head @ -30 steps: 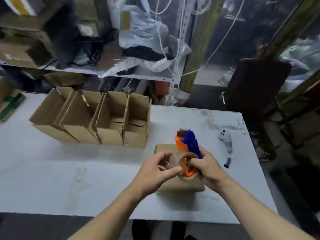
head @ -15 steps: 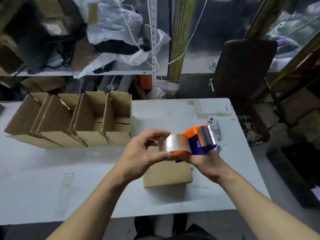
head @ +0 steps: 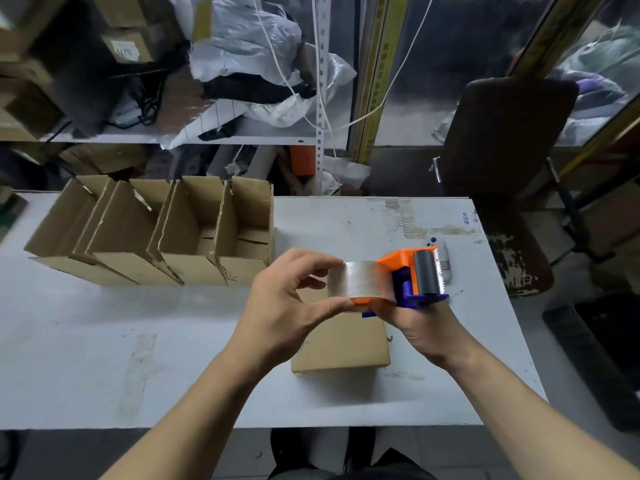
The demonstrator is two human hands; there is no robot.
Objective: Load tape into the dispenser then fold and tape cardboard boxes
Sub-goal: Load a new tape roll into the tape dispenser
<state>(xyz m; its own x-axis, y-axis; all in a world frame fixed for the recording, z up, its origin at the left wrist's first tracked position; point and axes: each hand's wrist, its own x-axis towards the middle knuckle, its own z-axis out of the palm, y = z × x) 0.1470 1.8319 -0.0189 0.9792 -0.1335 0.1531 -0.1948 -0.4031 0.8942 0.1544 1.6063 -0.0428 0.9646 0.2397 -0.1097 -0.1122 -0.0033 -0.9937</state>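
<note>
Orange-and-blue plastic tape dispenser (head: pixel 412 278) gripped from below by right hand (head: pixel 420 327) — left hand (head: pixel 282 306) pinches clear tape roll (head: pixel 360 282) between thumb and fingers, probably seating it.

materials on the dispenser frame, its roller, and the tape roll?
Dispenser frame: looks like moulded plastic, matte orange with blue parts; flat saturated colour, no metallic shine.
Roller: dark grey, dull, probably rubber or foam; can't tell which.
Tape roll: clear glossy film, silvery glare on its face.
</note>
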